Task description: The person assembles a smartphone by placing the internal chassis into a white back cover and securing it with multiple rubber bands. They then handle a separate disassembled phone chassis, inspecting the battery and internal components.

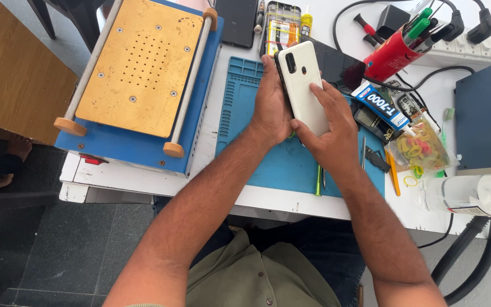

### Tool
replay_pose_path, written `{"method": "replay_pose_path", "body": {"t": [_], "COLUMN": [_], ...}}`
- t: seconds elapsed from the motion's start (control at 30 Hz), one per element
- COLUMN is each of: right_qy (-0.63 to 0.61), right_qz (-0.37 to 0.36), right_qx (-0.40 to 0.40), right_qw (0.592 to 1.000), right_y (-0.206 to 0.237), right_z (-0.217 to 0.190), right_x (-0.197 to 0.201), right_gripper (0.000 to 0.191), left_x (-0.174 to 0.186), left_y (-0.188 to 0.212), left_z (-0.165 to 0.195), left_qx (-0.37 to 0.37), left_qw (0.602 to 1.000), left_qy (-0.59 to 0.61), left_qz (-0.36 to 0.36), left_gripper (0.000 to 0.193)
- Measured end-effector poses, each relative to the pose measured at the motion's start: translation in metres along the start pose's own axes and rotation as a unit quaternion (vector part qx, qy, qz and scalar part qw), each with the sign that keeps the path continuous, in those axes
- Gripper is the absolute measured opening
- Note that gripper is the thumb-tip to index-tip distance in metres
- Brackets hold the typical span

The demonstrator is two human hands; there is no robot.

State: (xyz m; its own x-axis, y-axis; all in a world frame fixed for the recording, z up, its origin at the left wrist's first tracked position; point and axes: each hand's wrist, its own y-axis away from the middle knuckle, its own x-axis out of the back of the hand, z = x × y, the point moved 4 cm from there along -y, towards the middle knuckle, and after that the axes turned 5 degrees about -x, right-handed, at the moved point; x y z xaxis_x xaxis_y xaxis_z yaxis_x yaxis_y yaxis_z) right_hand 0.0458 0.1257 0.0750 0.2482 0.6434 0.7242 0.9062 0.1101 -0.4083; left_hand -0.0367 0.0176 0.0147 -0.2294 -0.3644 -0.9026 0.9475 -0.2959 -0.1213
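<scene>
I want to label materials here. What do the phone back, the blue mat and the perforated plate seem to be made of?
Phone back: likely glossy plastic, white with a soft sheen.
Blue mat: probably silicone or rubber, matte, with moulded compartments.
Perforated plate: looks like metal, dull golden, screwed down, with a grid of holes.

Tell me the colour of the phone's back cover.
White, on the phone held by both hands; clearest in the head view.

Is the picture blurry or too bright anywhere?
Head view: the white phone in the left hand and right hand looks sharp; daylight is bright and even, shadows are soft; the clear bottle at the right edge is slightly washed out; edges bend a little.
</scene>
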Motion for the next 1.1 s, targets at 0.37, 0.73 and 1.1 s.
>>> {"method": "replay_pose_path", "body": {"t": [0.37, 0.73, 1.1], "right_qy": [-0.006, 0.009, -0.44], "right_qz": [-0.01, -0.03, -0.135], "right_qx": [-0.033, -0.01, -0.274], "right_qw": [0.999, 0.999, 0.845], "right_y": [0.0, -0.002, -0.006], "right_z": [0.004, 0.006, 0.05], "right_x": [-0.004, -0.003, 0.0], "right_gripper": [0.07, 0.063, 0.051], "left_x": [0.004, -0.005, -0.016], "left_y": [-0.006, -0.005, 0.0], "left_z": [-0.007, -0.004, 0.021], "left_qx": [-0.018, -0.011, -0.085], "left_qw": [1.0, 0.998, 0.995], "left_qy": [0.0, -0.05, -0.008], "left_qz": [-0.016, -0.035, -0.052], "left_gripper": [0.081, 0.069, 0.066]}}
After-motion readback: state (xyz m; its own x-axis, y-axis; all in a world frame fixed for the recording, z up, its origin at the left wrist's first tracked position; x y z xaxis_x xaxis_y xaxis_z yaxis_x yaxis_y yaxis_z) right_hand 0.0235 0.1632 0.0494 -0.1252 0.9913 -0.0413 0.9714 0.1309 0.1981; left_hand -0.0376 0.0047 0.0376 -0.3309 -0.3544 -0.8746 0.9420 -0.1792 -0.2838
